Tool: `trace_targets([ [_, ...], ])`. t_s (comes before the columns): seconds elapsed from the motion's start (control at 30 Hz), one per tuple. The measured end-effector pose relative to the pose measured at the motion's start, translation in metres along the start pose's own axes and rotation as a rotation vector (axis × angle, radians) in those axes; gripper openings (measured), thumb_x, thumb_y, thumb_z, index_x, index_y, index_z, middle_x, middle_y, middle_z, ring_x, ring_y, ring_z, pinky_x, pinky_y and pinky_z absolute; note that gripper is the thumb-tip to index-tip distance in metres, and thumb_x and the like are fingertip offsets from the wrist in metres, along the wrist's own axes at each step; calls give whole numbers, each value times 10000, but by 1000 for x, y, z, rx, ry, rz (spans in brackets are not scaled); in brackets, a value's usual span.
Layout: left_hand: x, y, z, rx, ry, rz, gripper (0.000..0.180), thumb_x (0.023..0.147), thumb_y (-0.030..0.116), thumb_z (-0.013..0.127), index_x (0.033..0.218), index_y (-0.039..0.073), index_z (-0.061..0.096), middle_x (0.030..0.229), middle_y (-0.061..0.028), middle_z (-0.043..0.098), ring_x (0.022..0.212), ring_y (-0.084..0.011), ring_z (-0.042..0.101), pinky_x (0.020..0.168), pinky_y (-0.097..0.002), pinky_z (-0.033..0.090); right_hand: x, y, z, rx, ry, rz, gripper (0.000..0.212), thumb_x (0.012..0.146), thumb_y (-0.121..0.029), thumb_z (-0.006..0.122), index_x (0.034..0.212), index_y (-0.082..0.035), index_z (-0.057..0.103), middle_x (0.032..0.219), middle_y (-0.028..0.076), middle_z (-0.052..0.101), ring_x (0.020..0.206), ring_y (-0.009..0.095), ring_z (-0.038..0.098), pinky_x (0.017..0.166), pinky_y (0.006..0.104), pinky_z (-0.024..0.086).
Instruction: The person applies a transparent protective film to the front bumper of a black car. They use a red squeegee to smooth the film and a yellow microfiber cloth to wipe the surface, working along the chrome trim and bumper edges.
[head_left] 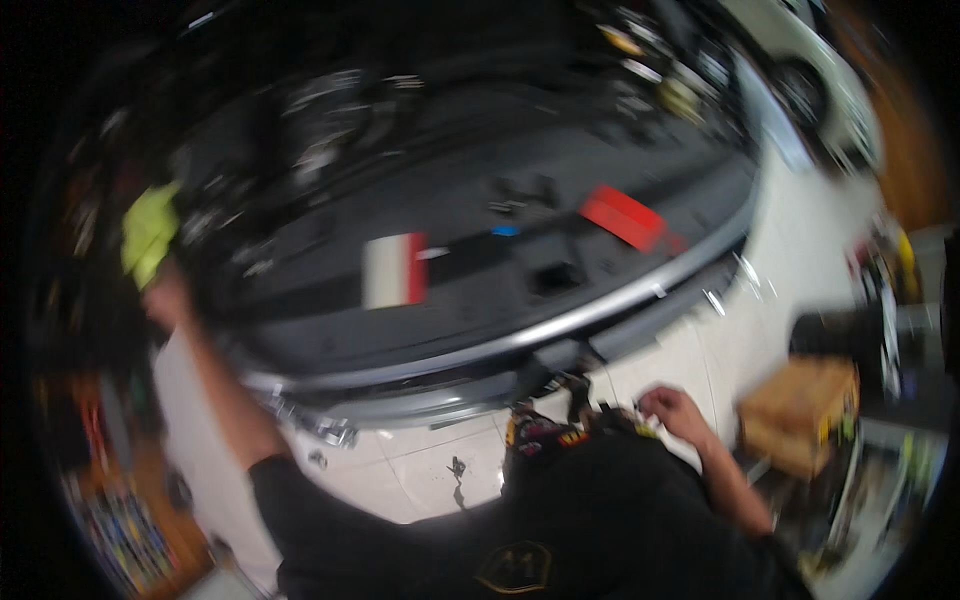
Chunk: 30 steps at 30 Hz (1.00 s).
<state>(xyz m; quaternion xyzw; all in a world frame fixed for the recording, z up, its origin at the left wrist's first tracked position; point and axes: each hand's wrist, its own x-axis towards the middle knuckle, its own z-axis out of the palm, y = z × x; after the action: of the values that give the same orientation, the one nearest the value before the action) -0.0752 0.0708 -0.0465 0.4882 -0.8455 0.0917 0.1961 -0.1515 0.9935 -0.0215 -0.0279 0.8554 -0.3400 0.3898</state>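
A crumpled yellow-green cloth point(150, 232) is gripped in my left hand point(170, 295), with that arm stretched far out to the left beside the open engine bay of a car point(400, 205). Close to my waist, my right hand point(675, 412) hangs in front of the car with its fingers curled in. Whether it holds anything is too blurred to make out. On the dark panel along the car's front edge are a white and red label point(392, 271), a red rectangular piece point(622, 217) and a small blue spot point(505, 231).
A silver front edge point(470, 352) curves between me and the engine bay. To the right stand a cardboard box point(800, 410) and a pale vehicle point(830, 85). A rack of tools point(125, 530) is at the lower left. Light tiles point(430, 470) cover the floor.
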Motion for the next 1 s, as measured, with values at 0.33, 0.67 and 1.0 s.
trace_targets([
  [0.33,125,-95,14,26,-75,-15,554,935,531,572,1160,51,735,1131,-209,733,1069,-420,689,925,-531,531,-9,31,-10,295,30,312,292,983,-204,604,1142,32,669,955,126,721,804,183,717,639,323,593],
  [0.67,-17,-145,-262,-131,660,55,662,879,571,653,1183,-18,675,1109,-217,701,952,-428,693,801,-526,567,36,24,-19,386,-54,241,248,990,-187,579,1124,0,670,899,74,698,799,144,684,668,305,573],
  [1.0,-329,214,-484,-652,-1218,910,210,870,87,690,1064,17,731,905,-167,698,784,-354,672,693,-421,519,-32,-212,-24,209,-304,-1472,790,814,-281,813,1452,-45,411,1369,244,542,1250,405,565,1025,467,477],
])
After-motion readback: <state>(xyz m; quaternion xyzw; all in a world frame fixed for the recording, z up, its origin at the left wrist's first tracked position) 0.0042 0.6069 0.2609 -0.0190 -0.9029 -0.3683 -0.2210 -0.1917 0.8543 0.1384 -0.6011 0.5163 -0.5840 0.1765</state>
